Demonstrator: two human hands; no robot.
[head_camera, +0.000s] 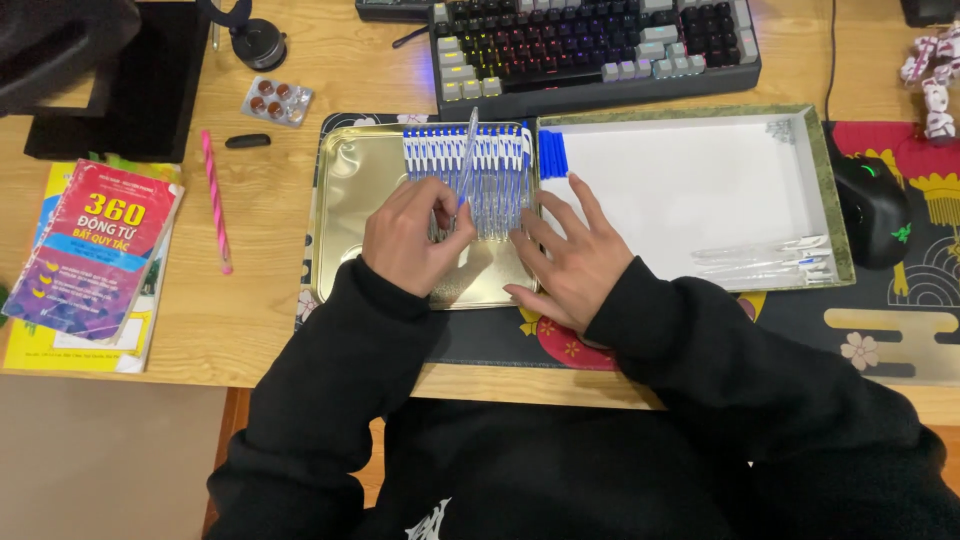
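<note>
Head view: a row of clear plastic pens with blue-and-white caps lies side by side in a shiny gold metal tray on the counter. The left hand pinches one pen near its lower barrel, tilting it up over the row; the right hand lies flat, fingers spread and released, beside the row. These look light, stiff and a bit slippery, so mid-barrel seems the best grip. A white-lined box holds a few more pens.
</note>
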